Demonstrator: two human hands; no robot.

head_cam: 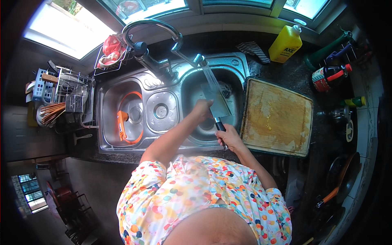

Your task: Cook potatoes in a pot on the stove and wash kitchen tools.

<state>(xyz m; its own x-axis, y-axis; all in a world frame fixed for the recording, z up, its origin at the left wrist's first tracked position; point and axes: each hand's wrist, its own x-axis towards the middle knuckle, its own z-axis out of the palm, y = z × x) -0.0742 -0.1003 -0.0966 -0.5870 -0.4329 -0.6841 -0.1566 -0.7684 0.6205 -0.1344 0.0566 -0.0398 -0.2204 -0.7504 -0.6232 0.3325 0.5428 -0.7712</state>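
A cleaver (219,105) with a broad steel blade and a black handle is over the right basin of the stainless steel sink (194,144). My right hand (229,137) is closed around its handle. My left hand (203,109) is at the blade's left side near the handle; whether its fingers grip the blade is unclear. Water runs from the chrome faucet (200,59) onto the blade. Just right of the basin lies a wooden cutting board (278,113) with small yellow bits on it.
An orange strap-like item (122,122) lies in the left basin. A dish rack (76,88) with utensils stands far left. A yellow pump bottle (285,44), a striped cloth (253,51) and a dark sauce bottle (327,76) are behind and right of the board.
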